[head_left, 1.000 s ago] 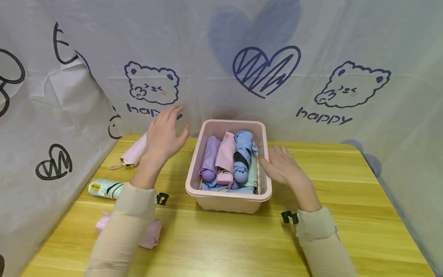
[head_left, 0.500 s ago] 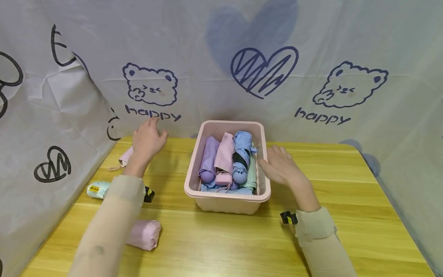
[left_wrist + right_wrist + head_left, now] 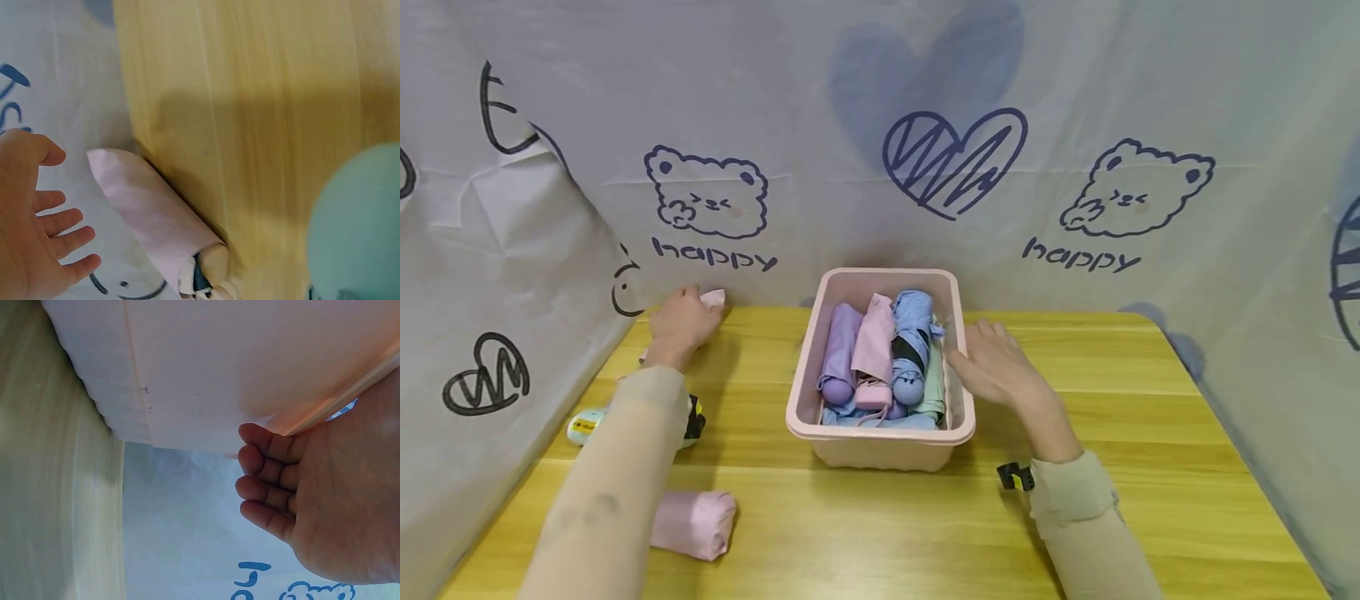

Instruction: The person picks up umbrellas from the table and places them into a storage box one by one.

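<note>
At the table's far left corner, my left hand [image 3: 683, 321] hovers over a folded pink umbrella [image 3: 150, 212]. Its fingers are spread and slightly bent, apart from the umbrella in the left wrist view. In the head view the hand hides most of that umbrella. My right hand [image 3: 1000, 362] rests against the right rim of a pink plastic bin [image 3: 880, 454], fingers loosely bent outside the wall in the right wrist view; there the thumb is hidden. Inside the bin lie folded umbrellas: a purple one [image 3: 842, 350], a pink one [image 3: 874, 342], a blue one [image 3: 913, 333] and a pale green one [image 3: 935, 383].
A mint umbrella [image 3: 586, 425] lies on the left side of the wooden table [image 3: 820, 533], partly behind my left sleeve. Nearer, another pink umbrella [image 3: 694, 523] shows beside the forearm. A printed white cloth [image 3: 820, 208] hangs right behind the table.
My left hand has moved left and down from in front of the cloth to the pink umbrella at the far left. The right hand stays at the bin's rim; the view has turned slightly.
</note>
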### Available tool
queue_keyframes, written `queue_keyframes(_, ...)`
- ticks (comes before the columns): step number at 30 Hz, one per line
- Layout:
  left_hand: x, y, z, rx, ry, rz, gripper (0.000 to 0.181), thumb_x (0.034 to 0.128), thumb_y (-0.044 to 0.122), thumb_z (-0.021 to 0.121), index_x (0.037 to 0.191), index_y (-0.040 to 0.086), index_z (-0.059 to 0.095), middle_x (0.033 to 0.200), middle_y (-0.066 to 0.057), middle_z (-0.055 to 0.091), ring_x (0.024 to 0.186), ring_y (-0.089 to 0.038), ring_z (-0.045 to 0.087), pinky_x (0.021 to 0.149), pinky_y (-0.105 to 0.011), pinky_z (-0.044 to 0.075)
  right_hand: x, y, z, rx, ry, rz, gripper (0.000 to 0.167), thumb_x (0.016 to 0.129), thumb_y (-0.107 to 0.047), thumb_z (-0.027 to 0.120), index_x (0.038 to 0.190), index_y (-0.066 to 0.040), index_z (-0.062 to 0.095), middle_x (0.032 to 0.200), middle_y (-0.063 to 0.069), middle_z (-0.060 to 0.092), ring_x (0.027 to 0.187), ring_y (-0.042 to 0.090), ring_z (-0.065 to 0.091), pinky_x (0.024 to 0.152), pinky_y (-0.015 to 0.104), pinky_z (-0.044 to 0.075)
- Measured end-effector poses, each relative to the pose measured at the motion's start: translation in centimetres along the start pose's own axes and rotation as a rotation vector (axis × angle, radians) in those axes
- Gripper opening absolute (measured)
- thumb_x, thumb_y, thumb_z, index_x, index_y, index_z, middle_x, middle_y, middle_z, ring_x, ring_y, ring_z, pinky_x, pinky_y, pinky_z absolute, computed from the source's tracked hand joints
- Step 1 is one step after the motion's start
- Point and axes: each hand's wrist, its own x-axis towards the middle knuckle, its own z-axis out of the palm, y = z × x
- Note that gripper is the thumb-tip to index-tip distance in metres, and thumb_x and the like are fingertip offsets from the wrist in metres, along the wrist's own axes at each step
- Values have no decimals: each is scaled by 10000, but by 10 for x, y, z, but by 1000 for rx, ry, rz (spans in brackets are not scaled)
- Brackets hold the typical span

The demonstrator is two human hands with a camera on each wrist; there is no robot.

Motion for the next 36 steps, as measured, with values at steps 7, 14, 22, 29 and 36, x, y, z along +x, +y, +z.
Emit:
queue_keyframes(7, 4, -16, 7, 50, -33, -47, 657, 1020, 431, 452, 1316, -155, 444, 1268, -368, 477, 1154, -513, 476, 996, -693, 391, 0, -2, 1, 4, 1, 10, 547, 1056, -440, 372, 1256, 28, 571, 1134, 155, 540, 1022, 311, 424, 876, 452, 384)
queue_keyframes(14, 5, -23, 12, 39, -124, -76, 709, 1013, 436, 427, 1351, -186, 397, 1242, -391, 468, 1130, -525, 489, 985, -676, 408, 0, -1, 1, 2, 4, 24, 537, 1054, -450, 359, 1210, 19, 568, 1126, 145, 535, 1023, 302, 421, 884, 445, 384)
queue_keyframes(22, 3, -23, 18, 50, -184, -105, 643, 969, 300, 411, 1349, -213, 333, 1203, -399, 449, 1139, -560, 500, 968, -678, 429, 0, -1, 1, -2, 9, 23, 543, 1061, -462, 367, 1195, 25, 567, 1120, 149, 536, 1027, 310, 430, 895, 448, 390)
queue_keyframes(29, 6, -28, 30, 48, -180, -119, 620, 1020, 234, 339, 1429, -215, 220, 1312, -465, 361, 1214, -605, 404, 1013, -731, 376, -1, -1, 3, 0, 11, 23, 541, 1055, -448, 375, 1217, 32, 565, 1134, 151, 538, 1041, 311, 426, 906, 454, 388)
queue_keyframes(36, 14, -30, 41, 69, -192, -123, 694, 1046, 240, 343, 1481, -224, 66, 1350, -524, 271, 1267, -663, 323, 1017, -757, 356, 0, -1, 1, -4, 4, 22, 539, 1065, -449, 371, 1205, 34, 564, 1127, 154, 538, 1039, 312, 432, 911, 459, 398)
